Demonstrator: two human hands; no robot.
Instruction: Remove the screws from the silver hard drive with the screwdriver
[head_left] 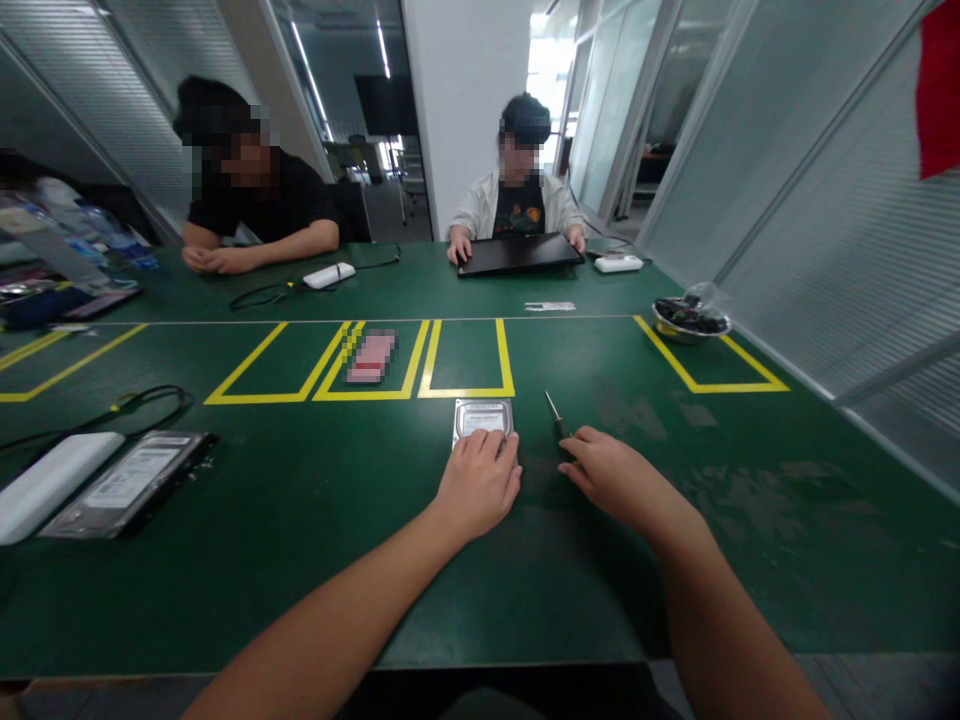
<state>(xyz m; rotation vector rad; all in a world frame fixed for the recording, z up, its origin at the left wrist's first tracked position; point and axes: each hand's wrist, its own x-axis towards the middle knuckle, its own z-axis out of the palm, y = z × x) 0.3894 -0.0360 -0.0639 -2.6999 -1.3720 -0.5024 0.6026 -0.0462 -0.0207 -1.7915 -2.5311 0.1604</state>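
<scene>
A silver hard drive with a white label lies flat on the green table in front of me. My left hand is closed over its near part, fingers curled across it and hiding much of the case. To the right, my right hand grips a screwdriver by its dark handle, the thin metal shaft pointing up and left toward the far side. The screwdriver tip is apart from the drive. Another, larger-looking hard drive lies at the left beside a white power bank.
Yellow tape outlines cross the table; one frames a blurred pink item. A metal bowl with dark contents stands at the right. Across the table, one person holds a black panel; another rests their arms near a white power bank.
</scene>
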